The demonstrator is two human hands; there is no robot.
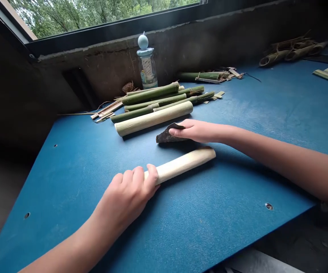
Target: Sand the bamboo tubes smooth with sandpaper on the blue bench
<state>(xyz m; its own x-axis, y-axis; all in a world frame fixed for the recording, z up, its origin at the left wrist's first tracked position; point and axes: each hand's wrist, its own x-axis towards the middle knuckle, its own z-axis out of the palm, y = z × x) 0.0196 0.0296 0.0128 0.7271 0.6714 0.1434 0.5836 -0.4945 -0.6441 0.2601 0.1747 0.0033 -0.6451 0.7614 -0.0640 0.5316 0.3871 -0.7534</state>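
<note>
L hand [132, 185]: my fingers are wrapped round the near end of a pale bamboo pc. [186, 162], closed on it, no gap seen; thumb mostly hidden. Rest of the pc. runs out to the R of these fingers, slightly away from me, its free end below my R wrist. Can't tell if it's touching the blue tabletop [223, 227] under it.

R hand [196, 131]: thumb on top, fingers mostly hidden, pinched shut on a dark sheet [166, 137], thin, bent, mat'l unclear. Sheet sticks out L of thumb, just beyond the pale pc.; gap visible btwn the two.

Beyond R fingertips, near: a thicker pale-green tube [154, 118], lying approx. parallel to the pc. in my L. Behind it, farther from both hands: green stalks [152, 93] in a pile, w/ split strips [107, 110] at their L end. Past those, by the wall: clear btl. [149, 72] w/ blue ball-topped lid, upright. Well off to R of my R fingers, far side: more cut tubes [277, 57].
</note>
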